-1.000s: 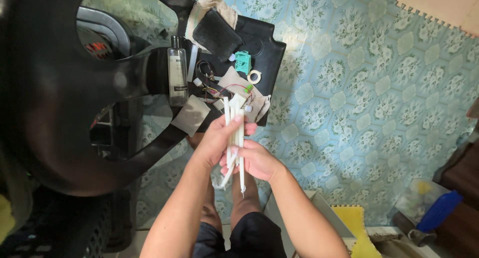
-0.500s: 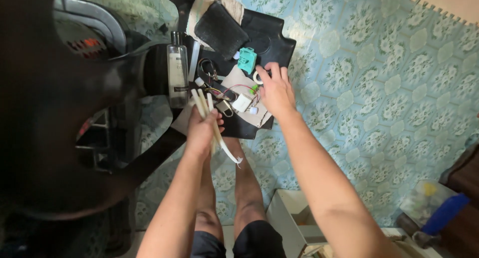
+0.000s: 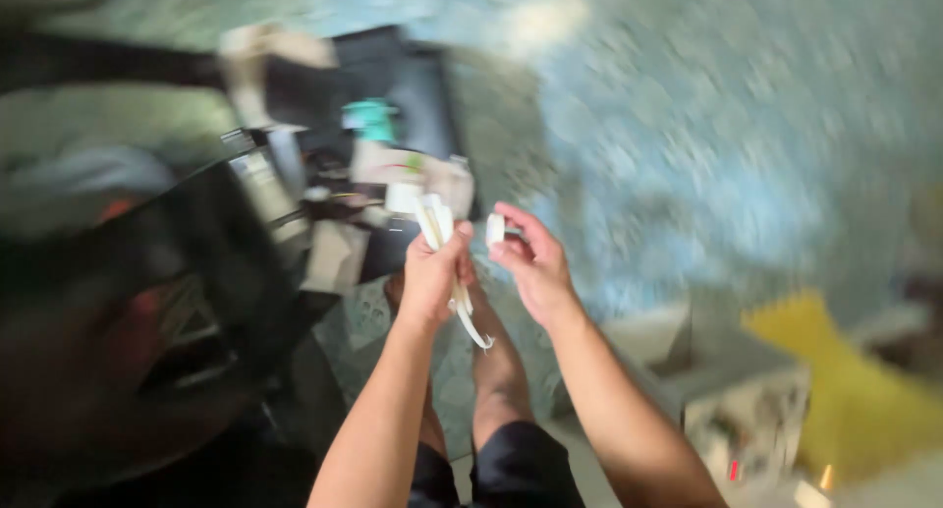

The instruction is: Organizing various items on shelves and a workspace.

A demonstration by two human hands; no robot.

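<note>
The whole view is blurred by motion. My left hand [image 3: 430, 277] grips a bundle of thin white strips [image 3: 439, 235] that stick up above the fist and trail below it. My right hand [image 3: 530, 264] is close beside it and pinches a small white roll of tape [image 3: 494, 229] between thumb and fingers. Both hands hover above my knees, in front of a black mat [image 3: 413, 85] that carries a teal part [image 3: 371, 120], a small white piece with coloured wires [image 3: 403, 189] and other bits.
A large dark curved object [image 3: 147, 311] fills the left side. A clear bottle [image 3: 257, 186] lies beside the mat. The floor [image 3: 668, 154] is patterned blue. An open white box [image 3: 707, 390] and a yellow mat [image 3: 845, 370] sit at lower right.
My right hand has come back from the mat with the white roll of tape and now meets the left hand. The camera has swung, blurring the view.
</note>
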